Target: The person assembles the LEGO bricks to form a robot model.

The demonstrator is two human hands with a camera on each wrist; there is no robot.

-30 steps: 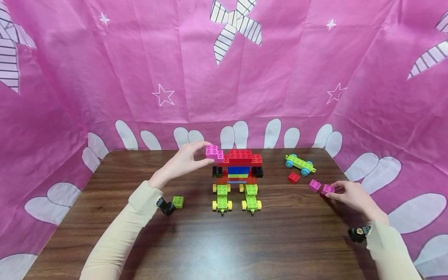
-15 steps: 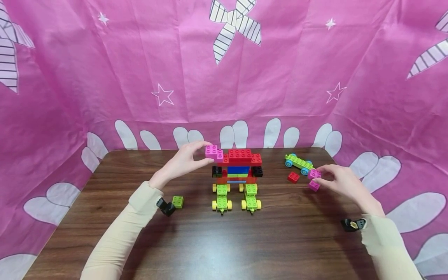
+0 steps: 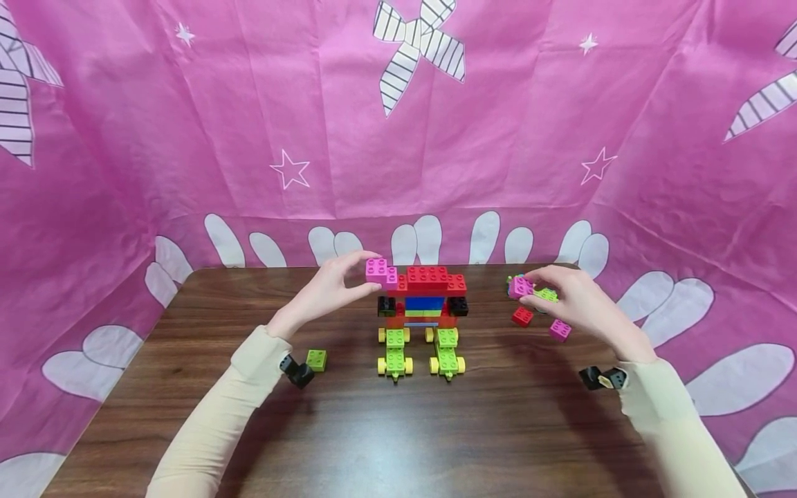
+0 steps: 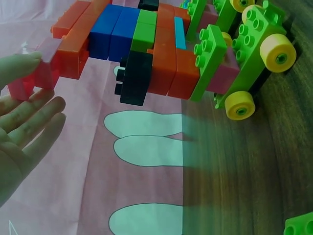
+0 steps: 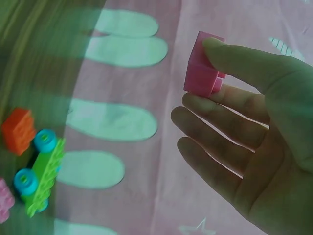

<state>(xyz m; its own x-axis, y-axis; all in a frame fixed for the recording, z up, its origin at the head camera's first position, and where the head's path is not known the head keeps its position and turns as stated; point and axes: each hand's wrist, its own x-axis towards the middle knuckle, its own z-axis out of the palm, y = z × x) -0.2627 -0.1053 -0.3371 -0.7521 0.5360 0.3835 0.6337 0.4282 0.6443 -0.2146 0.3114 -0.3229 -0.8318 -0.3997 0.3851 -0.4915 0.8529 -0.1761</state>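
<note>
A figure of toy building blocks [image 3: 427, 279] stands mid-table, with red, blue, black and green blocks on two green wheeled bases [image 3: 395, 360]. At its upper left end, my left hand [image 3: 326, 289] pinches a pink block [image 3: 376, 270] between thumb and fingers. That block sits on another pink one [image 4: 48, 62], joined to the red arm. My right hand [image 3: 575, 301] pinches a separate pink block [image 5: 203, 66], held up off the table; its studs face the palm in the right wrist view. In the head view this block overlaps a green car base with blue wheels [image 3: 546, 294].
Right of the figure lie a red block [image 3: 522, 316] and a loose pink block [image 3: 560, 330]. A green block [image 3: 316, 360] rests near my left wrist. Behind the wooden table [image 3: 373, 436] hangs a pink patterned cloth [image 3: 349, 138].
My right hand has picked up a pink block from the table's right side and carried it up and leftward. My left hand has stayed at the figure's upper left.
</note>
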